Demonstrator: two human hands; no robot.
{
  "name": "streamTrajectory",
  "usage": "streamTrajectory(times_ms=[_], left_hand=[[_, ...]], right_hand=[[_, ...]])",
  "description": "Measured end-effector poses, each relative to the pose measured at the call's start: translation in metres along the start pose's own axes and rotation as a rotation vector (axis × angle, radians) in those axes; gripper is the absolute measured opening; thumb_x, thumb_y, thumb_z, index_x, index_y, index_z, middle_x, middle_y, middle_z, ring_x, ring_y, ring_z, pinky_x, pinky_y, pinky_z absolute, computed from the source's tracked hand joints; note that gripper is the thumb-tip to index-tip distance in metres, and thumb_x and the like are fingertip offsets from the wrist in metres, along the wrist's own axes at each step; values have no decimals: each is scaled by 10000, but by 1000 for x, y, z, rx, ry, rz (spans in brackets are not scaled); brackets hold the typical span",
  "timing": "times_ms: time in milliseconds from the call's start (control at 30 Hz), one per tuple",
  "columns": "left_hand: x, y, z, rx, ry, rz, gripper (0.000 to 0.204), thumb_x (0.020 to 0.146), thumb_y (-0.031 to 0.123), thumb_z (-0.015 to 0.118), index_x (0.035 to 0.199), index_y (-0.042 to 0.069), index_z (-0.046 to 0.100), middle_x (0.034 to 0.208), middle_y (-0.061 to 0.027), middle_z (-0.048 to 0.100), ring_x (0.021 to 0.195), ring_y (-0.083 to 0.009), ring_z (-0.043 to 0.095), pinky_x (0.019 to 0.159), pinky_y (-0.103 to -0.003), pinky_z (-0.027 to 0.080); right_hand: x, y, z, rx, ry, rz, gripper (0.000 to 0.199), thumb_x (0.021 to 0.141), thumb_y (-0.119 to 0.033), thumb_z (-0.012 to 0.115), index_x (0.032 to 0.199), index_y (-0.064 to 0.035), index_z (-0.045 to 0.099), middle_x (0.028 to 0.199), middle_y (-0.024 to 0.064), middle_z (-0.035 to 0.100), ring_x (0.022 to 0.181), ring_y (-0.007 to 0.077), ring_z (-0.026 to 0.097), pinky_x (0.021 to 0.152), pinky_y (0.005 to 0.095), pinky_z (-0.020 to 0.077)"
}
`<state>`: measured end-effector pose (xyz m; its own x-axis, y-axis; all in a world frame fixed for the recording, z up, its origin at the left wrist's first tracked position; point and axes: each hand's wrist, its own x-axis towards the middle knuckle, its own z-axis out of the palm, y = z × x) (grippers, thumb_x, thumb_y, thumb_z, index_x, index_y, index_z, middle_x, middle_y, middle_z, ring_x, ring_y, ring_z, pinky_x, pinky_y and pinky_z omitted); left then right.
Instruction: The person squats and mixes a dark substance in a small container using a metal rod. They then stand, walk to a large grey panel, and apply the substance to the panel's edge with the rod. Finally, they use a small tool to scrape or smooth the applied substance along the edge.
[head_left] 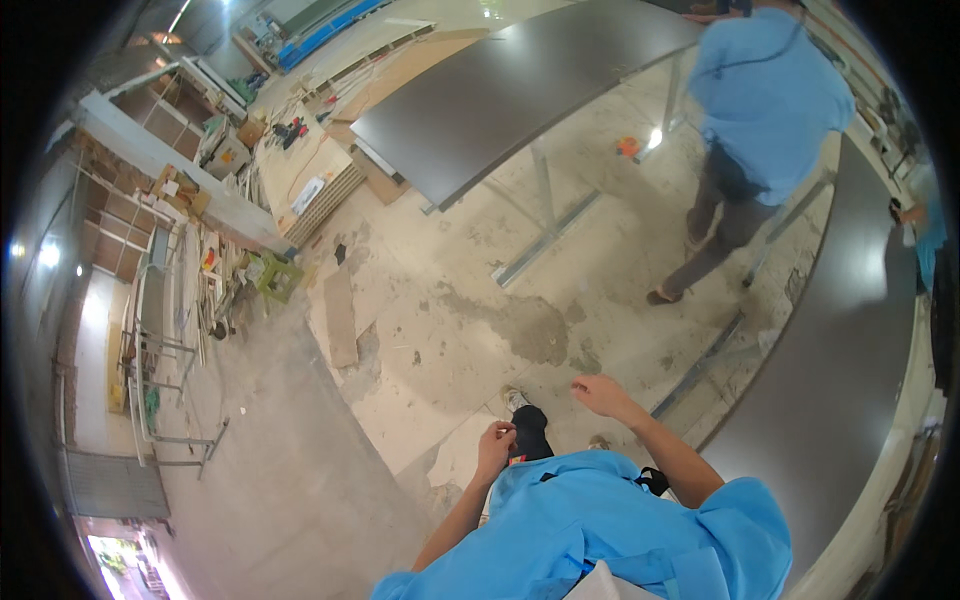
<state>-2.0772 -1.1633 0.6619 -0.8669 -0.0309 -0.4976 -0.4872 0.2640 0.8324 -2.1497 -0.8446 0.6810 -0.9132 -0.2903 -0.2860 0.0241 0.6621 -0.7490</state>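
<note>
My left hand [494, 450] hangs in front of my blue shirt, above my dark-trousered leg. Its fingers are curled, and a small red-and-orange thing [517, 459] shows just below them; I cannot make out what they hold. Farther right, my right hand [600, 394] is held out over the floor with the fingers bent together and nothing visible in them. The nearest large thing on that side is a dark, smooth panel [835, 400] on a metal frame. My right hand does not touch it.
Another dark panel [500, 90] lies on metal legs ahead. A person in a blue shirt [765, 90] walks between the panels; another's hand [908, 214] is at the right panel's far edge. Stacked boards [325, 205], a green stool [278, 277] and a metal rack [165, 400] stand left.
</note>
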Motion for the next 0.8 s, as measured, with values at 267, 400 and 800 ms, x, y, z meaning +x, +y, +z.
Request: streamTrajectory(times_ms=[267, 400, 800], left_hand=[[144, 29, -150, -56, 75, 6, 307, 985, 171, 770, 1217, -25, 723, 978, -90, 761, 880, -161, 700, 797, -322, 561], [211, 71, -190, -72, 77, 19, 265, 1015, 223, 769, 1088, -31, 753, 906, -85, 760, 844, -156, 713, 776, -306, 569], [374, 129, -227, 94, -34, -100, 462, 1078, 424, 666, 1114, -21, 789, 1020, -132, 820, 951, -223, 747, 870, -366, 564]], right_hand=[[146, -70, 15, -8, -66, 19, 359, 1018, -338, 648, 1233, -69, 750, 1126, 194, 786, 1073, 409, 737, 930, 509, 573], [199, -72, 0, 31, -20, 76, 368, 1028, -344, 651, 1249, -67, 751, 1153, 195, 783, 1099, 408, 732, 965, 495, 567], [446, -142, -82, -84, 449, -134, 514, 1080, -294, 638, 1507, -12, 586, 1464, 251, 634, 1356, 427, 603, 1142, 492, 490]])
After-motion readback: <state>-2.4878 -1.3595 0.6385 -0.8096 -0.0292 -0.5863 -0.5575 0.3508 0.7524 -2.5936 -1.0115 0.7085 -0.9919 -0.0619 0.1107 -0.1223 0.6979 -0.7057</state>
